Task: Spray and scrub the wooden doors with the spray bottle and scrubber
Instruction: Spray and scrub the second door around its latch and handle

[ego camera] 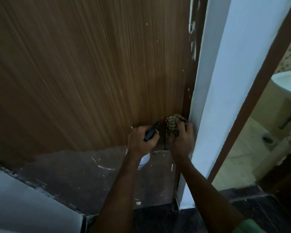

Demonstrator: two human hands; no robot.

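Both hands were closed on their tools: right hand [180,137] fingers bunched around the checked scrubber [173,125], pressing it to the wooden door [91,73] near its lower right edge; left hand [141,140] curled round the spray bottle [150,133]. Soft, light cloth likely wads easily; the bottle seemed best held at its neck.
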